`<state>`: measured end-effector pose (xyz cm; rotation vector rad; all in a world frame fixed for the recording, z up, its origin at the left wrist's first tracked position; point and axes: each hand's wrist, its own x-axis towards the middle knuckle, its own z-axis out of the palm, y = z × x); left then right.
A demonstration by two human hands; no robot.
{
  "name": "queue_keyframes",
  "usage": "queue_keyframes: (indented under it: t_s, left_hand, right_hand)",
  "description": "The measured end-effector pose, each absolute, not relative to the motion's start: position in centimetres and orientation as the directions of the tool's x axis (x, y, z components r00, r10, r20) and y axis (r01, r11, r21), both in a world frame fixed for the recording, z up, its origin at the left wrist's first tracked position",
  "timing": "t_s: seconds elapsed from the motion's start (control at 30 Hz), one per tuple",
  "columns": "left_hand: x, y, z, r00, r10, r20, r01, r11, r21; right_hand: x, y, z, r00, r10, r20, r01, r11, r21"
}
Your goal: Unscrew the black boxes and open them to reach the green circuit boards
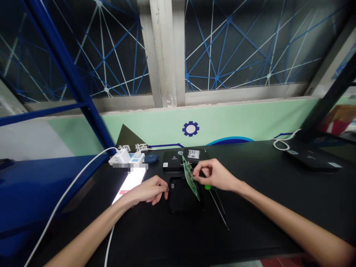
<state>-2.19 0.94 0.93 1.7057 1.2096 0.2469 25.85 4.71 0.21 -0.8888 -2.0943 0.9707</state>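
My right hand [214,174] pinches a green circuit board [190,181] by its right side. The board is tilted steeply, above the right part of an open black plastic casing [179,198] lying on the table. My left hand [154,190] has curled fingers, their tips at the casing's left edge. A screwdriver with a green handle [207,187] lies under my right hand, its thin shaft pointing toward me. Beside it is another thin dark tool [220,202], partly hidden. A lit phone [130,183] lies behind my left wrist.
Behind the casing sit a black box-shaped device [172,161] and a labelled dark box [194,154]. A power strip [112,161] with a white plug and cable stands at back left, near a small blue case [151,159]. Another black device [314,160] lies far right, by a white cable [280,145].
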Motion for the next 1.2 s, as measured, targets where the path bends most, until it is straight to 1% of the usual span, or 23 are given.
queue_keyframes:
  t_s: [0.17, 0.43, 0.73, 0.93, 1.1, 1.2]
  left_hand:
    - [-2.3, 1.09, 0.92, 0.498, 0.794, -0.35, 0.597, -0.021, 0.802]
    - [-2.45, 1.29, 0.51, 0.504, 0.79, -0.35, 0.593, -0.022, 0.805]
    - [-2.37, 1.08, 0.84, 0.509, 0.785, -0.354, 0.586, -0.015, 0.81]
    - [-2.36, 1.22, 0.52, 0.508, 0.785, -0.354, 0.578, -0.006, 0.816]
    - [-2.26, 1.18, 0.55, 0.502, 0.788, -0.358, 0.584, -0.003, 0.812]
    - [-2.19, 1.11, 0.75, 0.496, 0.787, -0.366, 0.597, -0.004, 0.802]
  right_hand:
    - [25.46, 4.36, 0.01, -0.615, 0.736, 0.282, 0.381, 0.59, -0.711]
    - [25.27, 4.4, -0.19, -0.668, 0.679, 0.304, 0.434, 0.688, -0.582]
    - [24.95, 4.04, -0.47, -0.703, 0.647, 0.296, 0.486, 0.74, -0.464]
    - [24.91, 3.86, -0.36, -0.707, 0.637, 0.306, 0.497, 0.756, -0.426]
    - [25.09, 3.75, -0.3, -0.697, 0.64, 0.323, 0.471, 0.749, -0.466]
    - [25.17, 3.84, -0.35, -0.704, 0.634, 0.319, 0.476, 0.755, -0.45]
